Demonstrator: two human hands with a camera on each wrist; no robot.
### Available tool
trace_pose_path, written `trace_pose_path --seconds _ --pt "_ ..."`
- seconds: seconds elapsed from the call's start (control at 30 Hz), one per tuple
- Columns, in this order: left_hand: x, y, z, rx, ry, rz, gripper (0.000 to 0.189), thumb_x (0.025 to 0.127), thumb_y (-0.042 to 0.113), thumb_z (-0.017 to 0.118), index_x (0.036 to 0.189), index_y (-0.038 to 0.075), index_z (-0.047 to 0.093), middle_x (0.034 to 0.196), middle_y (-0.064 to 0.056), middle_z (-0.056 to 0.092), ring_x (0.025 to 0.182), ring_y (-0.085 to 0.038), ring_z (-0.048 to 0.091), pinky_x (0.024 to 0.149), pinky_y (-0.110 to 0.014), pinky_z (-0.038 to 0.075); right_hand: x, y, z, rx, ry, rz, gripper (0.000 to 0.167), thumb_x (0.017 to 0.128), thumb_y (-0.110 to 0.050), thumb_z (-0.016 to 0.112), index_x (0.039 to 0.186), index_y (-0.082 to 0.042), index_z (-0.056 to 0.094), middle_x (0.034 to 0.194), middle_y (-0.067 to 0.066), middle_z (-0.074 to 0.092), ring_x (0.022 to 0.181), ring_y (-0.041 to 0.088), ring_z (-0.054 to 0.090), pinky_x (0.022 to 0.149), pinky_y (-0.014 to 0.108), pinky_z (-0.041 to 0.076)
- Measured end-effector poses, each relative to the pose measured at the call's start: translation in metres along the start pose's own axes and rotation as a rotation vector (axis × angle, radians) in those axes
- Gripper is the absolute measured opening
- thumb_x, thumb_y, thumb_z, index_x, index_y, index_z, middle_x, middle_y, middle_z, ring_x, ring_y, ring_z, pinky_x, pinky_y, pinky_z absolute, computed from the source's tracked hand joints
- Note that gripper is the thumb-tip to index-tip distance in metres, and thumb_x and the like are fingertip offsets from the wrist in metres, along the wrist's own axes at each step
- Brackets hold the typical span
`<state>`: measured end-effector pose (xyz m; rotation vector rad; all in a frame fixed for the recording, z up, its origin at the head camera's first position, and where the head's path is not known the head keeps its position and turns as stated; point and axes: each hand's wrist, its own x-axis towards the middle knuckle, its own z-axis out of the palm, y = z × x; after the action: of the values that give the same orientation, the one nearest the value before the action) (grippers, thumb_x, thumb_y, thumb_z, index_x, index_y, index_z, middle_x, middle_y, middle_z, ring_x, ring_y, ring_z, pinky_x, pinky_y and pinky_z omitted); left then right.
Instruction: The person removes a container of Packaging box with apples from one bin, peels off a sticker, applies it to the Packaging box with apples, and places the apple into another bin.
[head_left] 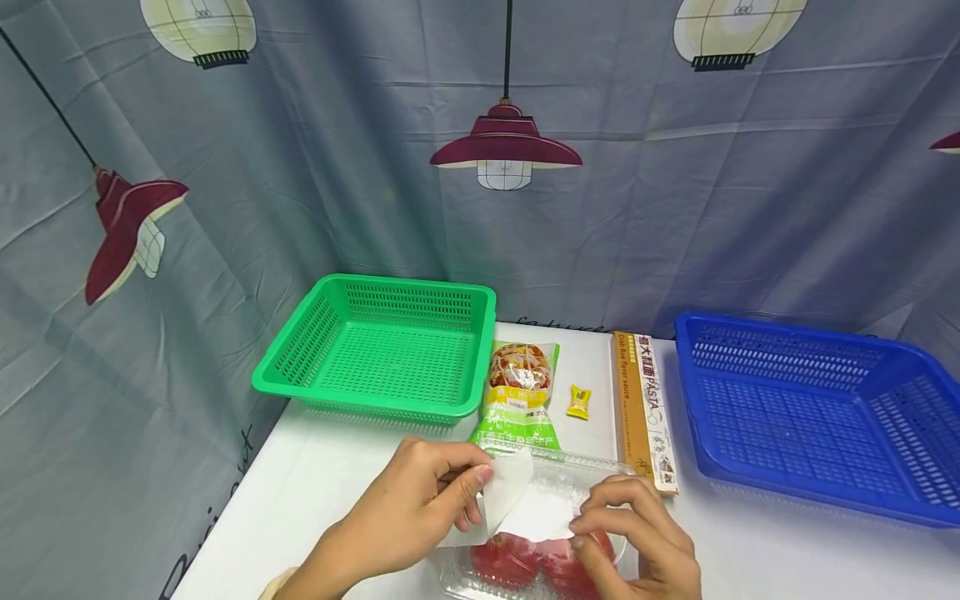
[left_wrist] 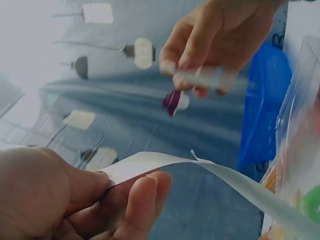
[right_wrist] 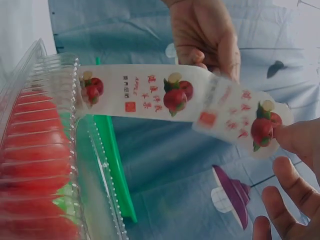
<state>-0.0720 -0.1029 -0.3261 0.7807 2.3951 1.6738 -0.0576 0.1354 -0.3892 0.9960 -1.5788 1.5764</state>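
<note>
A clear ribbed plastic box holding red round fruit sits at the table's front. Over it, my left hand pinches a white paper strip between thumb and fingers. In the right wrist view that strip carries printed red apples and red lettering. One end reaches the box's edge. My right hand pinches the end of an apple-printed label between thumb and index finger, the other fingers spread. The label overlaps the strip; whether they are joined I cannot tell.
Behind the box lie a green-and-yellow food bag, a small yellow packet and a long pasta box. A green basket stands at the left, a blue basket at the right. A printed curtain hangs behind the table.
</note>
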Motion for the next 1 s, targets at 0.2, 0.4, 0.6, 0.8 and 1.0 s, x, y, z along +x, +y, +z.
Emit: trace_pose_path --seconds 0.2,0.4,0.6,0.8,1.0 --pt "-0.012 -0.010 -0.025 -0.019 0.215 -0.056 0.022 0.102 0.023 0.055 0.096 0.006 0.067 0.068 0.000 0.065 0.053 -0.018 0.063 0.055 -0.033 0.054 -0.002 0.003 -0.002 0.050 0.021 0.013 0.018 0.072 0.017 0.072 0.086 0.008 0.067 0.089 0.016 0.058 0.089 0.023 0.052 0.085 0.025 0.041" --pt "-0.025 -0.026 -0.049 -0.077 0.443 -0.133 0.023 0.103 0.018 0.054 0.102 -0.003 0.065 0.068 -0.010 0.066 0.056 -0.027 0.064 0.055 -0.037 0.055 -0.009 0.006 -0.005 0.024 0.003 0.042 0.020 0.071 0.018 0.073 0.087 0.006 0.068 0.089 0.015 0.058 0.090 0.022 0.052 0.083 0.024 0.041" --pt "-0.042 -0.051 -0.071 -0.075 0.645 -0.200 0.025 0.103 0.014 0.052 0.104 -0.010 0.061 0.072 -0.019 0.064 0.054 -0.028 0.064 0.054 -0.034 0.055 -0.016 0.008 -0.009 -0.043 -0.005 0.052 0.020 0.072 0.015 0.075 0.087 0.004 0.068 0.089 0.014 0.058 0.090 0.021 0.053 0.083 0.023 0.042" --pt "-0.068 -0.075 -0.094 -0.134 0.812 -0.304 0.027 0.103 0.013 0.053 0.104 -0.014 0.059 0.074 -0.016 0.066 0.056 -0.023 0.066 0.052 -0.030 0.054 -0.020 0.010 -0.012 -0.073 0.000 0.096 0.023 0.070 0.017 0.075 0.088 0.003 0.069 0.090 0.014 0.059 0.089 0.020 0.054 0.081 0.022 0.043" --pt "-0.092 -0.097 -0.114 -0.179 0.923 -0.396 0.020 0.101 0.013 0.055 0.103 -0.006 0.061 0.076 -0.008 0.064 0.058 -0.019 0.069 0.055 -0.028 0.055 -0.028 0.012 -0.017 -0.117 -0.018 0.163 0.033 0.065 0.023 0.073 0.090 0.001 0.069 0.092 0.013 0.058 0.089 0.018 0.053 0.080 0.022 0.044"
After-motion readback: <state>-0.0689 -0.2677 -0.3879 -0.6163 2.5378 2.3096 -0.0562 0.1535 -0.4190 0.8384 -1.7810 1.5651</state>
